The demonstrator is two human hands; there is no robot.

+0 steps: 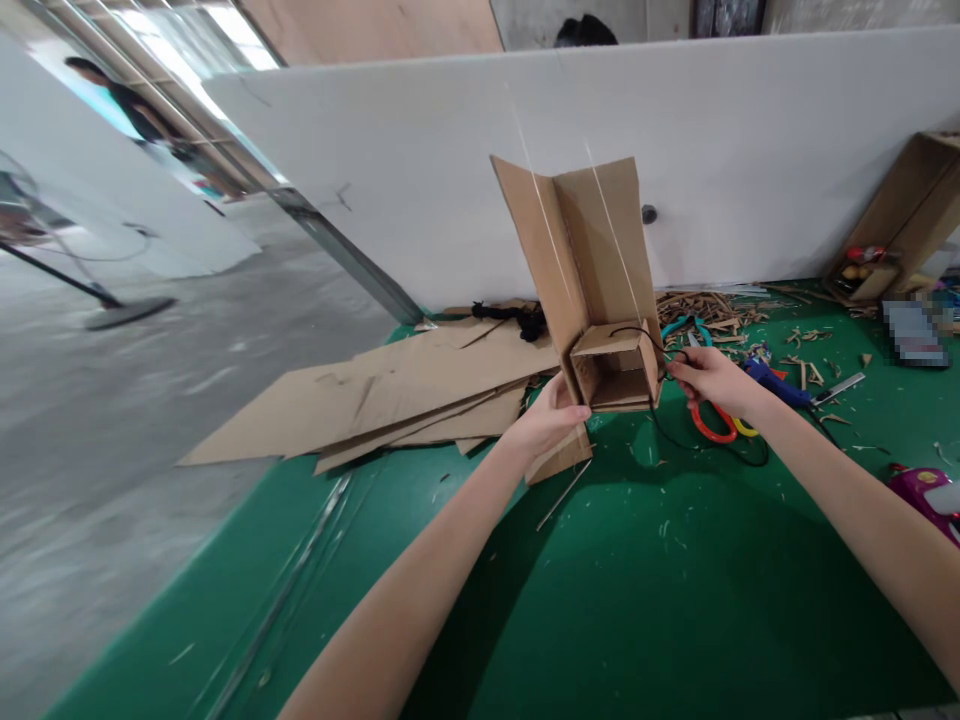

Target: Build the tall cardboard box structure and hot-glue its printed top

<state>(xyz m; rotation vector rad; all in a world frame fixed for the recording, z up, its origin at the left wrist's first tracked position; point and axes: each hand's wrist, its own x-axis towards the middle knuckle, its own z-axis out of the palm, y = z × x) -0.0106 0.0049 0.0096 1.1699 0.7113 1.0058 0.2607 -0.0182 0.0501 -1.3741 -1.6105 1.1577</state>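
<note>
A brown cardboard structure (609, 245), with two tall walls meeting at a corner and a small open-fronted box at its base, is held above the green table. My left hand (551, 418) grips its lower left side, thumb at the box's front corner. A thin black cord (666, 434) runs over the box top and hangs in a loop on the right. My right hand (711, 382) pinches this cord beside the box's right wall. Two thin pale lines cross the tall walls. Below the left hand is another cardboard piece (562, 458), partly hidden.
Flat cardboard sheets (405, 385) lie at left. Behind my right hand are cardboard scraps (712, 308), orange-handled scissors (712, 425) and a blue-handled tool (776, 382). A purple tool (926, 495) lies at far right. A white partition (390, 170) stands behind; a person (131, 105) is far left.
</note>
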